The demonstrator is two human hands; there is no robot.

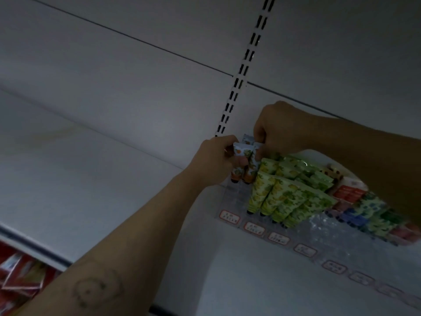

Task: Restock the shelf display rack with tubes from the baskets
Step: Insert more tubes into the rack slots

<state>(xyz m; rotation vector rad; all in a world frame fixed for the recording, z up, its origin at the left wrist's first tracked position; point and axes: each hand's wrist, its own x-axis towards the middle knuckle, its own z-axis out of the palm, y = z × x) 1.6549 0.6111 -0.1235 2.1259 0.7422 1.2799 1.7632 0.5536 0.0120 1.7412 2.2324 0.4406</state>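
Clear display rack [237,197] on the shelf, green tubes [284,197] filed in rows. At its far-left corner, left hand [214,160] grips orange-print tubes [245,156], caps down; right hand [280,126] pinches their tops. Slotted upright [242,71] behind.

A slotted white upright [244,71] rises just above the fingers [259,134], and red packets [20,272] lie well below-left of them.
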